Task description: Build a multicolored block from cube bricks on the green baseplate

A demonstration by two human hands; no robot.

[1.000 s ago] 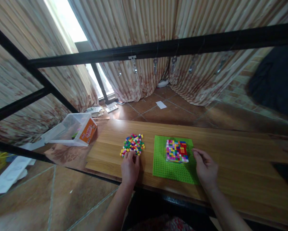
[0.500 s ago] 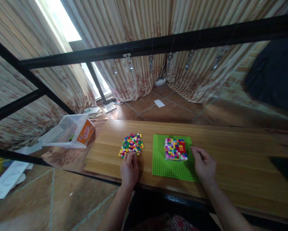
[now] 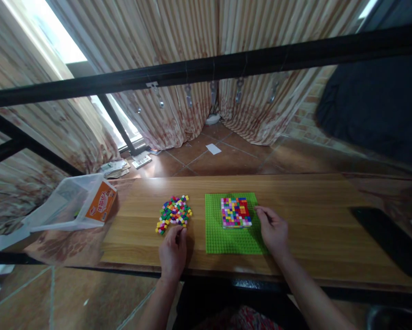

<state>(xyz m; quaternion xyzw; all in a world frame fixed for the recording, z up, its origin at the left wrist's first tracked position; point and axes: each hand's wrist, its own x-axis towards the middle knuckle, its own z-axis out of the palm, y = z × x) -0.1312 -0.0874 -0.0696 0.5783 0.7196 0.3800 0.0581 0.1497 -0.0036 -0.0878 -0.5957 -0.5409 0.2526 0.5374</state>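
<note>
My left hand [image 3: 173, 253] rests at the near edge of a loose pile of small coloured bricks [image 3: 175, 211]. Its thumb and fingers are pressed together, and whatever they pinch is too small to make out. To the right lies a green baseplate [image 3: 214, 240] bearing a low square block of many-coloured bricks [image 3: 236, 211], with a red patch on its right side. My right hand [image 3: 274, 231] is at the plate's right edge, beside the block and apart from it. Its thumb and forefinger are pinched; anything between them is hidden.
A clear plastic box with an orange label [image 3: 101, 201] lies left of the wooden table [image 3: 305, 192]. A dark flat object [image 3: 386, 236] is on the table's right end. A black metal bar [image 3: 199, 71] with hanging clips crosses beyond the table.
The view has turned right, so everything sits further left. My left hand has shifted slightly right along the pile's near edge. My right hand stays beside the baseplate, still pinched.
</note>
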